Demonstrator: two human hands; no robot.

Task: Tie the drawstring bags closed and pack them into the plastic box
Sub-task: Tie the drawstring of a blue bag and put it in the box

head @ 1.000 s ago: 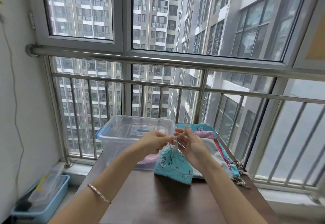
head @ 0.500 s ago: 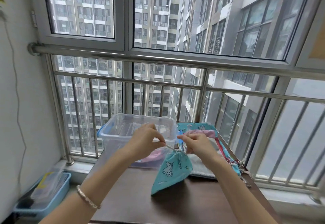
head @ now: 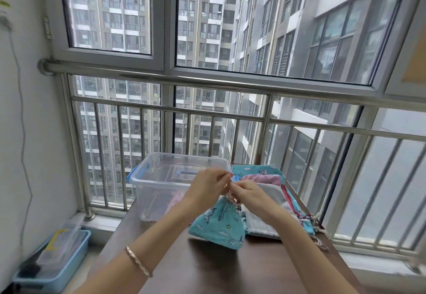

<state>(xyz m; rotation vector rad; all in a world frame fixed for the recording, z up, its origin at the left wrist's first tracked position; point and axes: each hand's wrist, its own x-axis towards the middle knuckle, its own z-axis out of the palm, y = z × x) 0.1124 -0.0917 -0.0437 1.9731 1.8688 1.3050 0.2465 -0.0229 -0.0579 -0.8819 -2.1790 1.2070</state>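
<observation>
A turquoise drawstring bag [head: 219,225] with a unicorn print hangs gathered at its neck, its bottom resting on the brown table [head: 230,270]. My left hand [head: 208,186] and my right hand [head: 247,193] meet just above the bag's neck, and each pinches the bag's drawstring. The cord itself is mostly hidden by my fingers. Behind my hands stands the clear plastic box [head: 159,183] with blue latches; something pink lies inside it. A pile of other bags [head: 267,183], turquoise, pink and white, lies to the right of the box.
A steel railing [head: 207,111] and windows close off the table's far side. Loose red and white cords [head: 309,218] trail from the pile at the table's right edge. A blue bin [head: 57,259] with odds and ends sits on the floor at the left.
My hands have come together above the bag's neck after pulling the cord apart. The bag has swung from tilted to hanging more upright.
</observation>
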